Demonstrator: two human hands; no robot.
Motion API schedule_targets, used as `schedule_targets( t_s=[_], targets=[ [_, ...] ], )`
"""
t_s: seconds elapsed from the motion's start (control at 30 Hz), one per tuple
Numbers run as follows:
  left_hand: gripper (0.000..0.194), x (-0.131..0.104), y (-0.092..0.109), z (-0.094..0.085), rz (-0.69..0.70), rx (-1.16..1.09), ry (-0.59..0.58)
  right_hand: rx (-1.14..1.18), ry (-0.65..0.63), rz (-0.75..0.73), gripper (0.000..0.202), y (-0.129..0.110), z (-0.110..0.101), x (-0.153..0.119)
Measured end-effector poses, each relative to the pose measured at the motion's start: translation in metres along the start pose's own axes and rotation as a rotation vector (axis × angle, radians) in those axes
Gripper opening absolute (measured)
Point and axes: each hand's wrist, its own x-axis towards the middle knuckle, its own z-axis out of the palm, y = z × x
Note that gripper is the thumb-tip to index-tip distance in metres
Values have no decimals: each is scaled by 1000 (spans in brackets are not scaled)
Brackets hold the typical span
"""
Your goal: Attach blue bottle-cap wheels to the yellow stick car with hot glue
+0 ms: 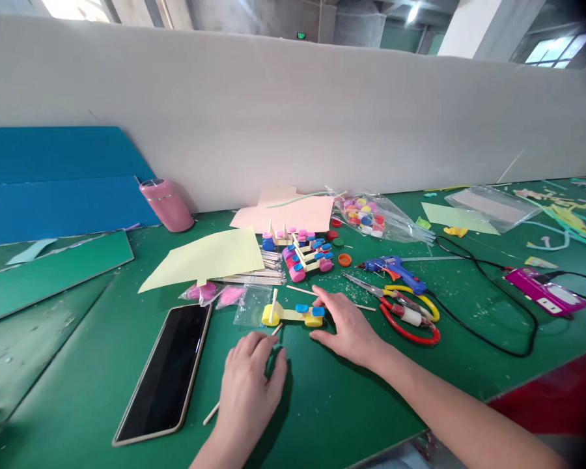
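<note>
My left hand (251, 374) is low over the green table with its fingers bent and its thumb apart. Under it runs a thin wooden stick (211, 414), its far end showing by the index fingertip. My right hand (346, 326) is open, thumb and index finger spread beside the right end of a small toy car (294, 315). Yellow wheels, blue pieces and a short upright stick make up that car. Another thin stick (364, 307) lies behind the car and passes by my right fingers. Several similar toy cars (306, 256) stand together farther back.
A phone (166, 371) lies left. On the right are a blue glue gun (395, 268), a cutting tool with red and yellow handles (410, 316), and a purple box (544, 293) with a black cable. Behind stand a pink bottle (168, 207) and a bag of colored wheels (366, 215).
</note>
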Motion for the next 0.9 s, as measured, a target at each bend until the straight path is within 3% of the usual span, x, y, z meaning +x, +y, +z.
schedule_targets(
  t_s=[0.2, 0.9],
  targets=[
    [22, -15, -28, -4, -7, 242, -69, 4, 17, 4, 72, 8, 6, 0],
    [15, -23, -35, 4, 83, 243, -2, -55, 38, -5, 67, 20, -3, 0]
  ],
)
